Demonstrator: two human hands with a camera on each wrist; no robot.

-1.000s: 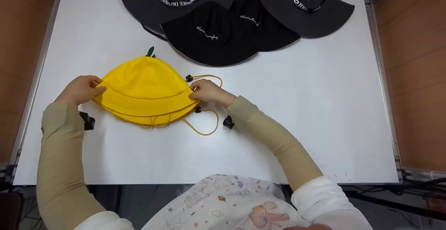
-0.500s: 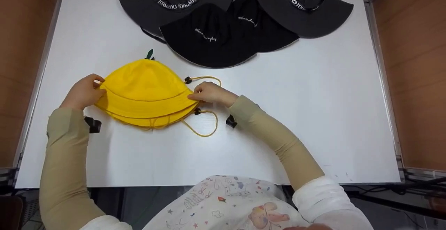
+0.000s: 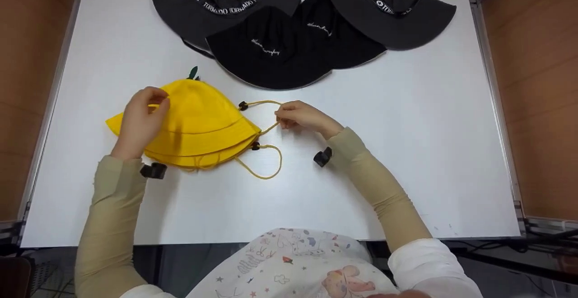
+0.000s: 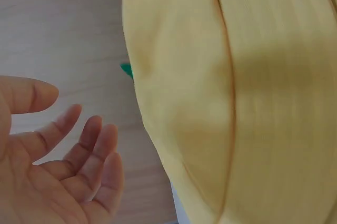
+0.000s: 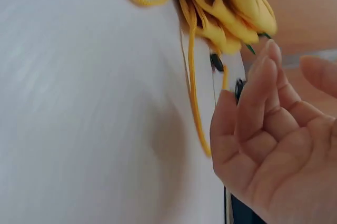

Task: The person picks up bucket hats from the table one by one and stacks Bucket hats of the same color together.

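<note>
Yellow bucket hats, stacked with layered brims, lie on the white table at left of centre in the head view. A green leaf tops the crown. My left hand hovers over the left part of the hats, thumb and fingers apart and nothing between them; the left wrist view shows its fingers loosely bent beside the yellow crown. To the right of the brim, my right hand overlaps the end of a yellow cord loop. In the right wrist view its fingers are loosely bent beside the cord, thumb apart.
Black bucket hats with white script overlap at the back of the table. Dark wide-brimmed hats with lettered bands lie beside and behind them. A second cord loop with a black toggle lies nearer the front. Wooden walls flank the table.
Both hands have let go of the yellow brim. The left hand has moved right over the hats, and the right hand has moved right to the cord loop's end.
</note>
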